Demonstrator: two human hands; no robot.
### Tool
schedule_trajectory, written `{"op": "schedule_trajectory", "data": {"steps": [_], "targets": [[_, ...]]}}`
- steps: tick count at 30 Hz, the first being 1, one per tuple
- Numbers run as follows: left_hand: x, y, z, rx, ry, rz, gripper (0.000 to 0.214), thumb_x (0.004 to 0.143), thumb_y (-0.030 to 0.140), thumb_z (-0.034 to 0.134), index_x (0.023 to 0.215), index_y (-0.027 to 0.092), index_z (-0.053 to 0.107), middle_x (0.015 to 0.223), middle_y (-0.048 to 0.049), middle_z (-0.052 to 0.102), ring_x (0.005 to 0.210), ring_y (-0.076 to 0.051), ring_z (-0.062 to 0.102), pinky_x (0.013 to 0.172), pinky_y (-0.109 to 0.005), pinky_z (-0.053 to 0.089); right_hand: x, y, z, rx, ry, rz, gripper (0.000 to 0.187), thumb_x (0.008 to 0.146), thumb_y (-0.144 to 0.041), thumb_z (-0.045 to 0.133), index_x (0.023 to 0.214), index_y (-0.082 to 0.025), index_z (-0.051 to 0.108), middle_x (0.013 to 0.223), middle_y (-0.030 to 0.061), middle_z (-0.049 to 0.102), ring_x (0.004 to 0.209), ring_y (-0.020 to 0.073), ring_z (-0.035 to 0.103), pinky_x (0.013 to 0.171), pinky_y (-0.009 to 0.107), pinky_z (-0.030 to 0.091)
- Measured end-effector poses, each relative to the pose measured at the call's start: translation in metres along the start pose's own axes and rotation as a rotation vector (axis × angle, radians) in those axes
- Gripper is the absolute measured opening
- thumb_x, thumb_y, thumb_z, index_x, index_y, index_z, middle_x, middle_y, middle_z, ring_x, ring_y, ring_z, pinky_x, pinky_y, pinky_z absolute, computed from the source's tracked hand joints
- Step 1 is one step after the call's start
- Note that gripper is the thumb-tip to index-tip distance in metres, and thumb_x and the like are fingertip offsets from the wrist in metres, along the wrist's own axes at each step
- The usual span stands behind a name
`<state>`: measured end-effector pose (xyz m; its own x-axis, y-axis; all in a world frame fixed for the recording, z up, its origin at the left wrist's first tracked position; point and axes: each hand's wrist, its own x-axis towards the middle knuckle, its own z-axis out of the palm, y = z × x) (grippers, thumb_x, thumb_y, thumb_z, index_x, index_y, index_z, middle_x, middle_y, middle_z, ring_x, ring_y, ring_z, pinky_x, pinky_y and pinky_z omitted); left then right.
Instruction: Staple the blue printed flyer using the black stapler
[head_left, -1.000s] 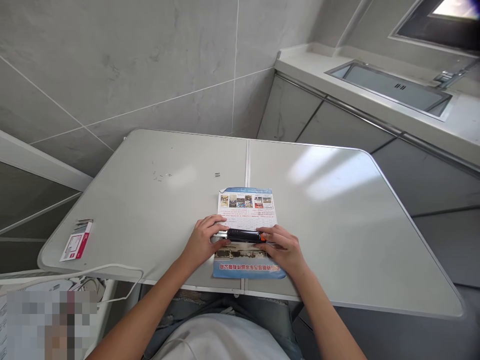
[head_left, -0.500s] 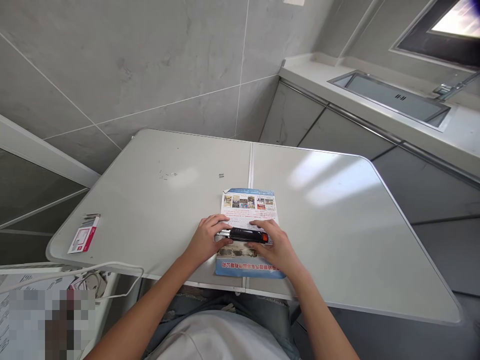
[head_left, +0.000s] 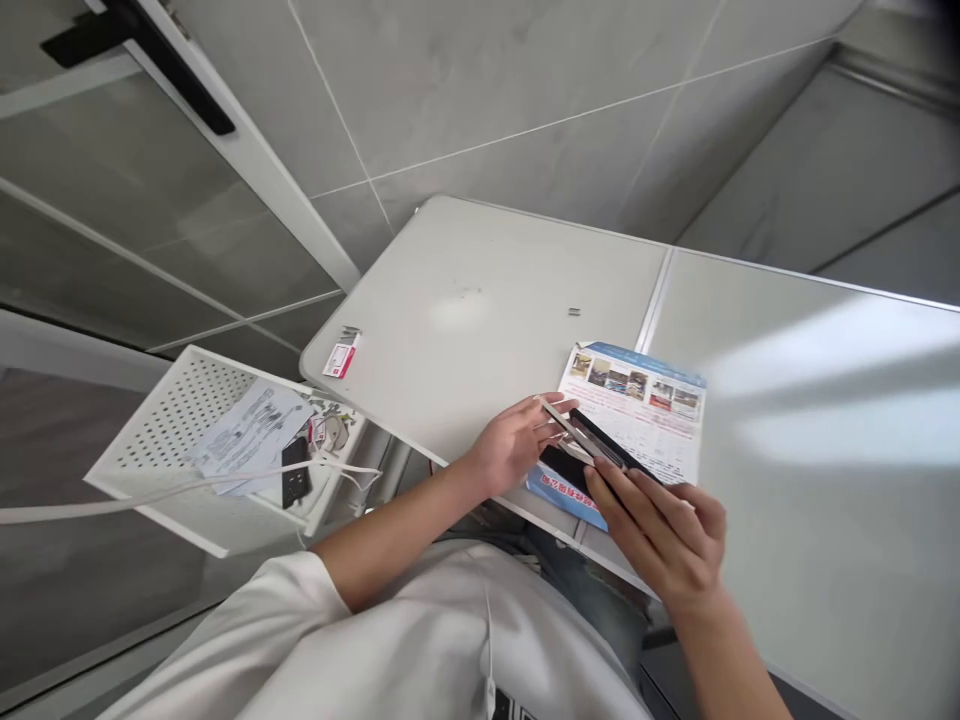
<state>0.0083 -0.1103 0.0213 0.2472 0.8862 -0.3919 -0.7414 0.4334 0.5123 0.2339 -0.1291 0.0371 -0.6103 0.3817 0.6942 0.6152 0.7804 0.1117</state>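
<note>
A black stapler [head_left: 574, 468] is opened up above the paper, its silver metal strip lifted out between the black parts. My right hand [head_left: 667, 525] is wrapped round its rear end, fingers laid along the top. At the front end, my left hand [head_left: 514, 445] has its fingers around the tip of the metal strip; its thumb is hard to make out. Beneath the stapler lies a printed sheet [head_left: 637, 412] with a blue border and small photos. Beyond the sheet, a few small staples [head_left: 574, 312] rest on the table.
A red and white staple box [head_left: 341, 358] with strips of staples sits at the table's [head_left: 510, 260] left corner. Left of the table stands a white perforated basket [head_left: 180, 410] with papers, a black device [head_left: 296, 472] and a white cable [head_left: 187, 497] across it.
The stapler was closed and level between both hands; now it is opened and tilted, with the right hand over its rear. The view has swung left, bringing the basket into sight.
</note>
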Motion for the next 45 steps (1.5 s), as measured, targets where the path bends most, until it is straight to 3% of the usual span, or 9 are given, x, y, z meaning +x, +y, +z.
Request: {"op": "schedule_trajectory", "data": {"steps": [4,13,20,23,26,30,34,40,45], "targets": [[-0.003,0.003,0.003,-0.015,0.003,0.04,0.026,0.1,0.028,0.066,0.121,0.014,0.073,0.143,-0.0162,0.068,0.114,-0.024,0.073,0.102,-0.035,0.054,0.0,0.002,0.002,-0.058,0.003,-0.1,0.03,0.089,-0.01,0.084,0.115,-0.025,0.081,0.121,-0.002,0.08,0.094,0.0172,0.071,0.083,0.034,0.047],[-0.003,0.001,0.002,-0.013,0.027,0.08,0.021,0.102,0.022,0.064,0.115,0.011,0.076,0.127,-0.0154,0.074,0.11,-0.022,0.074,0.111,-0.039,0.052,-0.007,0.009,0.0,-0.185,0.041,-0.207,0.026,0.092,-0.012,0.081,0.109,-0.031,0.083,0.125,-0.0051,0.078,0.095,0.0164,0.069,0.081,0.031,0.046],[0.001,-0.002,-0.008,0.054,0.085,0.063,0.023,0.095,0.022,0.075,0.116,0.013,0.076,0.118,-0.0136,0.078,0.112,-0.022,0.075,0.113,-0.038,0.053,-0.01,0.005,-0.004,-0.102,-0.001,-0.115,0.035,0.09,-0.012,0.083,0.116,-0.034,0.082,0.126,-0.0068,0.078,0.094,0.0163,0.071,0.086,0.033,0.046],[0.001,0.0,-0.013,0.179,0.141,0.113,0.029,0.093,0.033,0.08,0.113,0.014,0.076,0.115,-0.014,0.078,0.109,-0.023,0.076,0.11,-0.04,0.055,-0.01,0.001,0.0,-0.047,0.063,0.084,0.048,0.088,-0.006,0.079,0.124,-0.038,0.078,0.119,-0.007,0.081,0.092,0.0192,0.072,0.085,0.036,0.047],[0.0,0.005,-0.016,0.366,0.209,0.201,0.04,0.092,0.048,0.078,0.116,0.015,0.075,0.11,-0.0127,0.079,0.098,-0.022,0.077,0.099,-0.039,0.06,-0.009,-0.001,0.01,0.15,0.136,0.537,0.048,0.089,-0.007,0.073,0.127,-0.037,0.076,0.113,-0.0013,0.082,0.096,0.0259,0.071,0.087,0.043,0.052],[-0.003,0.016,-0.015,0.641,0.264,0.247,0.045,0.093,0.056,0.073,0.115,0.017,0.076,0.098,-0.0085,0.078,0.081,-0.018,0.073,0.083,-0.033,0.061,-0.011,0.008,0.029,0.592,0.08,1.112,0.026,0.085,-0.022,0.078,0.11,-0.031,0.081,0.104,0.0048,0.079,0.099,0.0287,0.071,0.082,0.044,0.059],[-0.007,0.021,-0.015,0.852,0.187,0.26,0.043,0.095,0.056,0.07,0.109,0.016,0.079,0.079,-0.004,0.073,0.067,-0.013,0.063,0.068,-0.026,0.054,-0.019,0.022,0.042,0.757,-0.019,1.306,0.027,0.076,-0.028,0.084,0.103,-0.028,0.083,0.106,0.0059,0.077,0.101,0.0293,0.071,0.089,0.045,0.058],[-0.014,0.018,-0.011,0.981,0.05,0.11,0.051,0.095,0.059,0.068,0.115,0.014,0.081,0.072,-0.0038,0.068,0.062,-0.014,0.057,0.062,-0.026,0.049,-0.019,0.025,0.04,0.682,-0.069,1.224,0.029,0.077,-0.027,0.084,0.106,-0.027,0.081,0.107,0.0074,0.078,0.098,0.0299,0.072,0.09,0.049,0.06],[-0.024,0.02,0.019,1.008,-0.179,-0.013,0.037,0.096,0.052,0.068,0.106,0.02,0.085,0.098,-0.0104,0.077,0.091,-0.024,0.066,0.081,-0.032,0.053,-0.001,0.007,0.016,0.519,0.13,0.643,0.035,0.09,-0.015,0.078,0.12,-0.032,0.076,0.118,0.0077,0.079,0.106,0.0284,0.07,0.094,0.051,0.06]]}}
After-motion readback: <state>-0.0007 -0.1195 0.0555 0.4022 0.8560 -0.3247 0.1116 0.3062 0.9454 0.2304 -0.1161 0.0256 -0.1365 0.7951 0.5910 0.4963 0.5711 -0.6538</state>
